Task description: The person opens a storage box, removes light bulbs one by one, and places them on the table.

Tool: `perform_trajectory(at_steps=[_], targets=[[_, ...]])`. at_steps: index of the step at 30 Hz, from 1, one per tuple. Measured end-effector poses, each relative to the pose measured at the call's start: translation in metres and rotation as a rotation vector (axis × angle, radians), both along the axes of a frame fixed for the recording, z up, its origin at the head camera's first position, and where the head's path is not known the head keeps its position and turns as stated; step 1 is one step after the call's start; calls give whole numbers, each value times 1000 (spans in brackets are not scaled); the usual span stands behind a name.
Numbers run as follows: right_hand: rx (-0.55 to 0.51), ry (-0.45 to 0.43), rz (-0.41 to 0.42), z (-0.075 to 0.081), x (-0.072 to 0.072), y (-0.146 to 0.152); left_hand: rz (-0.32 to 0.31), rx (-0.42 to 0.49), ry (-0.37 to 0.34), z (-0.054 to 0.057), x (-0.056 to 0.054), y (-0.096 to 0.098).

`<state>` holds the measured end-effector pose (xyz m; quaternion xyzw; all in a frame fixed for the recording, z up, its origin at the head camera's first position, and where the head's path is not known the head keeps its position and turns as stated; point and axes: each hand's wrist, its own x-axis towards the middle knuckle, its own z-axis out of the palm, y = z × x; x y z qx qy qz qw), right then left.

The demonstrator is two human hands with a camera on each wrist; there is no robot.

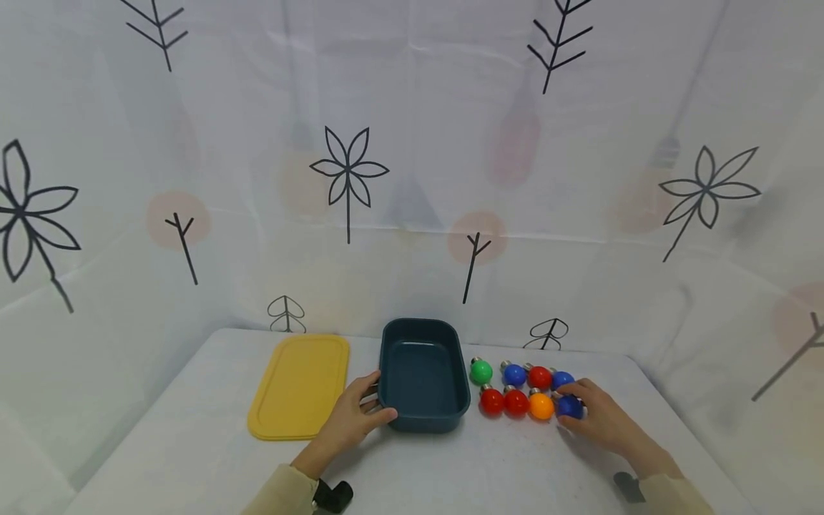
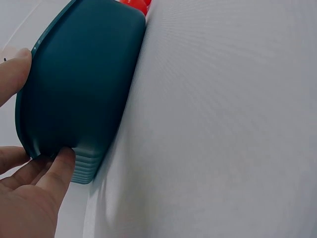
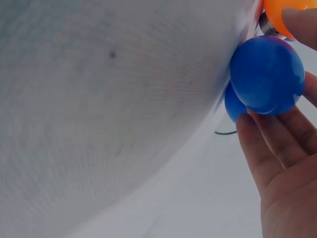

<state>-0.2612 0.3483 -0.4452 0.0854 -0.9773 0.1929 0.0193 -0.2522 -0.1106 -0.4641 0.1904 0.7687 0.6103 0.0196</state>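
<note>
A deep teal plastic container (image 1: 425,379), with nothing in it, stands on the table; in the left wrist view its outer wall (image 2: 84,74) fills the upper left. My left hand (image 1: 352,415) holds it by its near-left corner, thumb at the front rim and fingers along the left side. To the container's right lie round coloured light bulbs with metal screw bases, in two rows. My right hand (image 1: 601,418) has thumb and fingers around the blue bulb (image 1: 569,406) at the near right end. In the right wrist view, fingertips touch that blue bulb (image 3: 267,74).
Beside the held bulb lie an orange bulb (image 1: 541,406) and red bulbs (image 1: 516,403). Behind them are a green bulb (image 1: 481,371), a red one (image 1: 539,377) and blue ones (image 1: 514,375). A yellow lid (image 1: 301,386) lies left of the container. A patterned cloth (image 1: 412,179) hangs behind the table.
</note>
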Motion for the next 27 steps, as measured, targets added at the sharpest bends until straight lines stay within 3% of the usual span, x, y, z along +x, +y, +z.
perform_trajectory(at_steps=[14,19,27], targets=[[2,57,50,15,2,-14,3,-14,10,1,-1,1],[-5,127,109,24,2,-19,29,-63,14,2,0,-1],[25,201,159,37,5,-31,62,-161,79,9,4,-10]])
